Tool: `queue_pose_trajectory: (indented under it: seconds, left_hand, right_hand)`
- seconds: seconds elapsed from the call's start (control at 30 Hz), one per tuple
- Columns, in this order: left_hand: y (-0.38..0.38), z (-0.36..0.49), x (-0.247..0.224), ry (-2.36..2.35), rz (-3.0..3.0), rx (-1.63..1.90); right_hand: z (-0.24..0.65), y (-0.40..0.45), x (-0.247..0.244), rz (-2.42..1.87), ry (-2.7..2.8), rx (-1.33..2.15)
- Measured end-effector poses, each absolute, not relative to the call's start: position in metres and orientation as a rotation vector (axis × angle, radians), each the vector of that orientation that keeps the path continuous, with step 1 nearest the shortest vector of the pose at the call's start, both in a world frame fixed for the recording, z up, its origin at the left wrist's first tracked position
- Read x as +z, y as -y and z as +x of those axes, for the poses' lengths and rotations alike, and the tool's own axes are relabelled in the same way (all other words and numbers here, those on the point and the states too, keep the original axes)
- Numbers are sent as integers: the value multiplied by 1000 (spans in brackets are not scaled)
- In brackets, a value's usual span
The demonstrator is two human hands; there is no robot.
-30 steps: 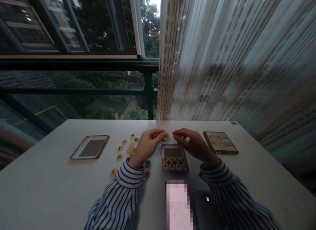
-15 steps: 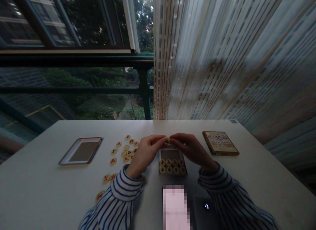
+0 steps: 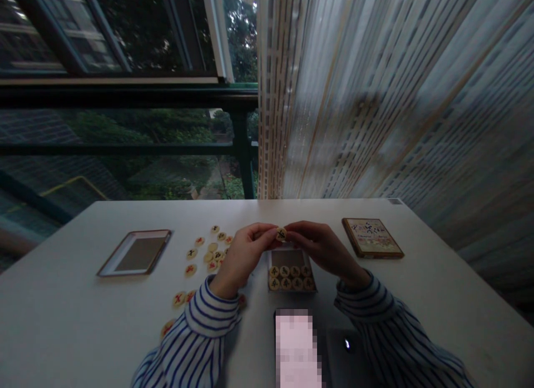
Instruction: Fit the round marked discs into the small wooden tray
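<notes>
Head view: nearest, loose discs (image 3: 168, 327) lie scattered on the bench (image 3: 75, 316), left of the open box (image 3: 288, 258), apparently the share left over. Inside it, two near rows of four boxed discs (image 3: 286, 283) (black characters up) look settled, the far part bare, so the work seems partway along. Above the far edge, left hand (image 3: 246, 252) and right hand (image 3: 323, 246) both appear to pinch one inscribed disc (image 3: 281, 234).

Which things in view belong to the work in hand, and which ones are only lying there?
Belonging, I judge:
held xiangqi piece
open box with eight pieces
loose xiangqi pieces
probably the shallow tray and printed box

Only lying there, it seems:
phone
dark flat device
</notes>
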State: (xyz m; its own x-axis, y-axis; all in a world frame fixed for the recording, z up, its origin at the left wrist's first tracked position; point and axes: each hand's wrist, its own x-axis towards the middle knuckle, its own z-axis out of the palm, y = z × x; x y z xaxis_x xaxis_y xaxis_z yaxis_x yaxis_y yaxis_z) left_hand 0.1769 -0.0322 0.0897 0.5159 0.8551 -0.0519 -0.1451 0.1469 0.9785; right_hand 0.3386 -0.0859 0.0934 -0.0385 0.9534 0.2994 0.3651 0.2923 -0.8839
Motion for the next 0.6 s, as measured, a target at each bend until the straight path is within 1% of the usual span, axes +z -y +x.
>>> queue_pose_trajectory:
  seconds: [0.2,0.33,0.6]
  left_hand:
    - [33,179,86,-739,1144,841]
    - [33,179,87,-740,1180,792]
    - [34,179,88,-717,1222,790]
  right_hand:
    - [337,85,94,-1208,1580,765]
    - [339,85,93,-1218,1552,698]
    - [338,86,93,-1191,1518,699]
